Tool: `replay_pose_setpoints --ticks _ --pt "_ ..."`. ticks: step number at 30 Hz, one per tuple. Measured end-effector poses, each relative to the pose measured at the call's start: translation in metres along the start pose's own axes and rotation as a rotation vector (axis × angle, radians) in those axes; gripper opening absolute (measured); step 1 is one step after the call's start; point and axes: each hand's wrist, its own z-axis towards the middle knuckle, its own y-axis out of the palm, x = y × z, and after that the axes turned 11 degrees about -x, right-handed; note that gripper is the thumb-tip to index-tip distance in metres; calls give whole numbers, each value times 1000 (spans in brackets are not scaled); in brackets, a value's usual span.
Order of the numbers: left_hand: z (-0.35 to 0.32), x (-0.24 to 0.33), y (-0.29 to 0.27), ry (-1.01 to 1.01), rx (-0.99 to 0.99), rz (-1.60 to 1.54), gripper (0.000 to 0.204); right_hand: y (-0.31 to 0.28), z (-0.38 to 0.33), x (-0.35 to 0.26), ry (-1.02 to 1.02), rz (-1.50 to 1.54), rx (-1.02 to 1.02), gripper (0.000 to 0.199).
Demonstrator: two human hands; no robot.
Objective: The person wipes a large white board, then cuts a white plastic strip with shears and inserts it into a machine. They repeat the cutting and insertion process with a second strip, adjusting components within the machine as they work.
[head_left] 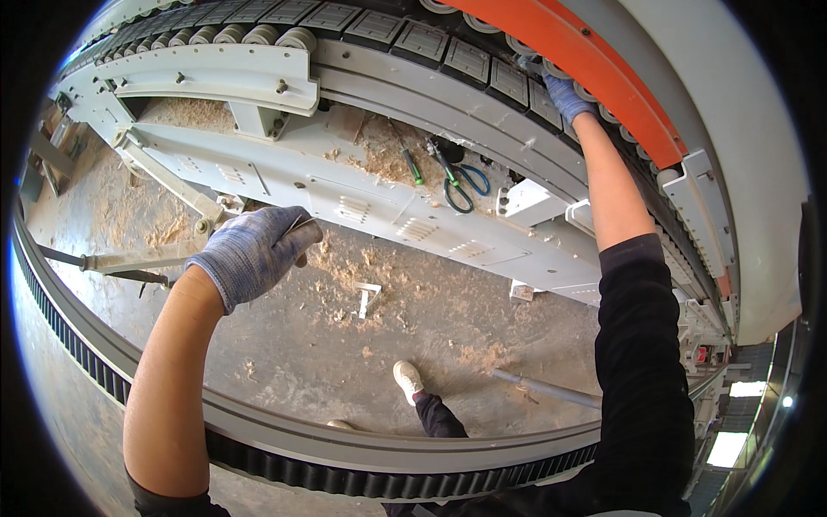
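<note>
My left hand, in a blue-grey knit glove, is raised over the floor in front of the machine's pale base. Its fingers are curled closed, and what they hold, if anything, is too small to make out. My right hand, gloved alike, reaches far forward onto the chain track of dark pads. It is at the rollers below the orange guard, and its fingertips are mostly hidden there. Between the hands, on the machine's ledge, lie scissors with dark looped handles and a green-handled screwdriver.
Wood shavings litter the ledge and the concrete floor. A curved grey rail with a black ribbed strip crosses close to my body. A grey pipe and a white bracket-like piece lie on the floor.
</note>
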Motion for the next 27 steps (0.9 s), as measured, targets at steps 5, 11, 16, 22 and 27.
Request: replay_pose_setpoints --ticks 5,11,16,22,27 --pt "-2 6 0 -18 -1 -8 39 0 2 -1 -25 77 68 68" --pt "-1 11 3 -29 -17 38 35 -1 0 -19 -10 219 78 67" --pt "1 5 3 -30 -17 28 37 -1 0 -20 -32 198 76 65" --pt "-2 -4 -2 -33 11 -6 40 0 -11 1 99 180 -62 65" --pt "-3 -1 -2 -47 13 -34 39 8 -11 9 85 206 110 69"
